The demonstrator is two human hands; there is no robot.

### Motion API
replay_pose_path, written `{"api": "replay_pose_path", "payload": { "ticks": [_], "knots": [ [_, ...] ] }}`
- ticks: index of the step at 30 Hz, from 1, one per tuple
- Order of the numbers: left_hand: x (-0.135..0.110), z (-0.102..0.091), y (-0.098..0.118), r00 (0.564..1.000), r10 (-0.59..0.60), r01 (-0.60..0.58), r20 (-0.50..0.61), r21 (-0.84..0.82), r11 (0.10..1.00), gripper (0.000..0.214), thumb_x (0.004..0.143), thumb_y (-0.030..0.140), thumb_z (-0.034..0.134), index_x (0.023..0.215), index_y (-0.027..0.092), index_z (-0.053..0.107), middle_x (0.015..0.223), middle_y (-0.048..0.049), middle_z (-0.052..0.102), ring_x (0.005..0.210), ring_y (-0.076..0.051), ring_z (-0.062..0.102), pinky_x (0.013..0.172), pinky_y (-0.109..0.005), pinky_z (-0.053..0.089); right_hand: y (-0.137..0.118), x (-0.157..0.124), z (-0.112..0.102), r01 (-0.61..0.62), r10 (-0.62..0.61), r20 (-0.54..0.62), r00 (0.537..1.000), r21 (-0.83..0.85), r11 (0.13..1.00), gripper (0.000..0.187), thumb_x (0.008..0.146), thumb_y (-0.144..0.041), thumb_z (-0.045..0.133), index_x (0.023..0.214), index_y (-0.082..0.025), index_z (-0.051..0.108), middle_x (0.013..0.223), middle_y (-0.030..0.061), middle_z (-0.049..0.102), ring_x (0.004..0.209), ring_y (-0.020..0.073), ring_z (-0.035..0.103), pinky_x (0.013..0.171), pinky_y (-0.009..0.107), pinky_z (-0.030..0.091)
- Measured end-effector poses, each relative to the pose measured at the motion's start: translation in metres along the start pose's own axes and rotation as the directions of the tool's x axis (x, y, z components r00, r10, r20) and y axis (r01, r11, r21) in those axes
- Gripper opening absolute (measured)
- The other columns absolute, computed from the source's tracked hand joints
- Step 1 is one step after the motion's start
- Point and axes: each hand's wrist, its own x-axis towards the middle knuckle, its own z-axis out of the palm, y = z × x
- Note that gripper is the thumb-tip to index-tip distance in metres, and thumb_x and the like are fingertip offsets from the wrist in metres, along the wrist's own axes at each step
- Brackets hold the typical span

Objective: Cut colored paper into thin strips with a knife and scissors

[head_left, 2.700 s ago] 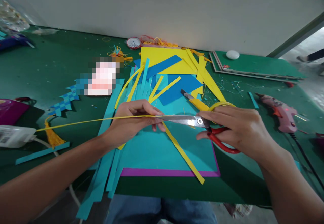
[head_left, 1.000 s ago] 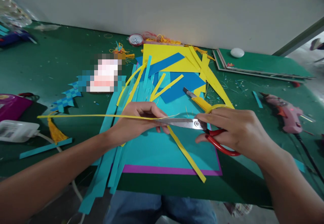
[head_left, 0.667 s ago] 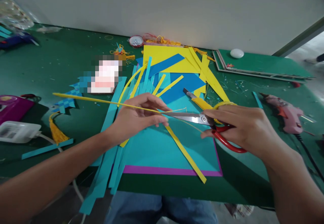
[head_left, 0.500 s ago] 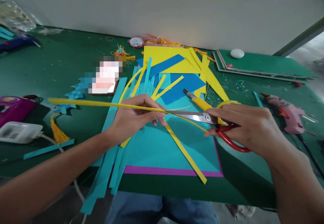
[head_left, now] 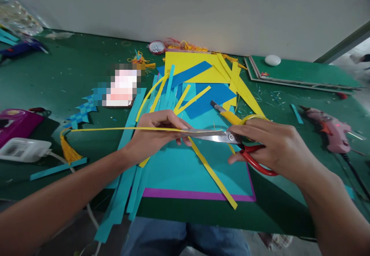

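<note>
My left hand pinches a thin yellow paper strip between thumb and fingers; the strip's long end stretches left. My right hand is closed around the red handles of a pair of scissors. Their blades point left and lie at the strip, right by my left fingertips. Just beyond my right fingers is a yellow-handled utility knife. Below both hands lies a turquoise sheet with a purple edge, and another yellow strip crosses it diagonally.
Long turquoise strips overhang the front edge at left. Yellow sheets and blue pieces are piled at the back. A phone, a woven blue piece and a white adapter are left; a pink glue gun is right.
The scissors have shifted slightly left and down, their blades closer to my left fingers. The yellow strip's left end has dropped and now appears narrower.
</note>
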Motion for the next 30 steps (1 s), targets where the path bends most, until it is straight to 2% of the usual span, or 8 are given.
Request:
{"api": "replay_pose_path", "payload": {
  "ticks": [10,18,22,30],
  "knots": [
    [0.000,-0.002,0.000,1.000,0.023,-0.022,-0.008,0.041,0.999,0.006,0.080,0.019,0.078,0.079,0.023,0.073,0.086,-0.0024,0.077,0.064,-0.017,0.074,0.056,-0.025,0.058,-0.003,-0.001,0.001,-0.041,0.040,0.023,0.999,0.034,0.999,0.054,0.079,-0.060,0.066,0.109,-0.016,0.064,0.092,0.0081,0.069,0.084,0.0222,0.066,0.071,0.032,0.052],
    [0.001,0.001,0.000,1.000,0.008,-0.007,-0.019,0.032,0.999,0.009,0.077,0.022,0.080,0.075,0.022,0.072,0.084,-0.0032,0.078,0.062,-0.017,0.074,0.053,-0.025,0.057,-0.009,0.003,0.005,-0.029,0.028,0.014,1.000,0.061,0.998,0.055,0.079,-0.062,0.063,0.107,-0.016,0.063,0.083,0.0059,0.065,0.073,0.0190,0.062,0.065,0.030,0.048],
    [0.001,0.002,0.000,1.000,-0.016,0.016,-0.012,-0.003,1.000,0.008,0.076,0.020,0.081,0.075,0.021,0.073,0.083,-0.0037,0.078,0.064,-0.017,0.074,0.053,-0.023,0.057,-0.011,0.003,0.005,-0.035,0.033,0.026,0.999,0.074,0.997,0.054,0.078,-0.063,0.063,0.107,-0.016,0.063,0.090,0.0081,0.068,0.077,0.0202,0.065,0.068,0.031,0.049],
    [0.000,0.003,0.001,0.999,-0.029,0.029,-0.019,-0.007,1.000,0.010,0.075,0.021,0.082,0.073,0.021,0.072,0.081,-0.0041,0.078,0.062,-0.017,0.074,0.051,-0.024,0.056,-0.012,0.004,0.007,-0.034,0.034,0.006,0.999,0.156,0.987,0.052,0.079,-0.061,0.065,0.103,-0.015,0.065,0.087,0.0088,0.070,0.076,0.0205,0.067,0.067,0.031,0.051]
  ]
}}
